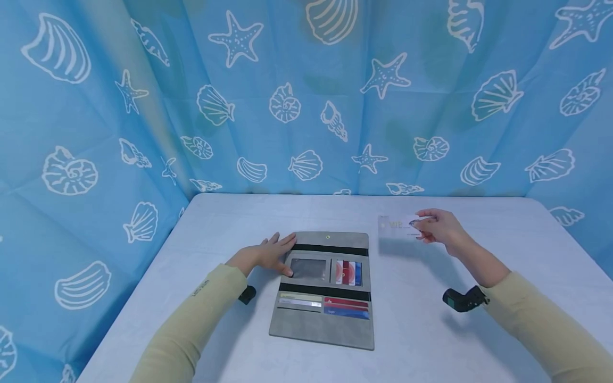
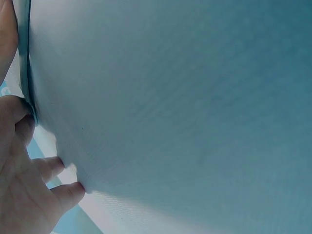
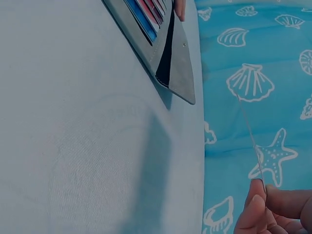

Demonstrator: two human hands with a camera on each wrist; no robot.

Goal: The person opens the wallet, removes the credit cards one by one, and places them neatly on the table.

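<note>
A long grey wallet (image 1: 325,338) lies unfolded on the white table, with cards in its slots and a dark see-through window at its middle left. My left hand (image 1: 262,256) rests at the wallet's upper left edge, thumb on the panel by the window and fingers spread past the edge. In the left wrist view, that hand's fingers (image 2: 46,168) touch the tabletop beside the wallet's edge. Off to the wallet's right, my right hand (image 1: 438,230) pinches a pale VIP card (image 1: 395,226) by its right end, above the table. The right wrist view shows this card (image 3: 251,131) nearly edge-on.
Red and blue cards (image 1: 347,308) fill the lower right slots, and pale cards (image 1: 299,300) the lower left ones. More cards (image 1: 348,272) sit in the upper right pocket. A blue curtain (image 1: 287,64) with white seashell prints hangs behind and left of the table (image 1: 412,330).
</note>
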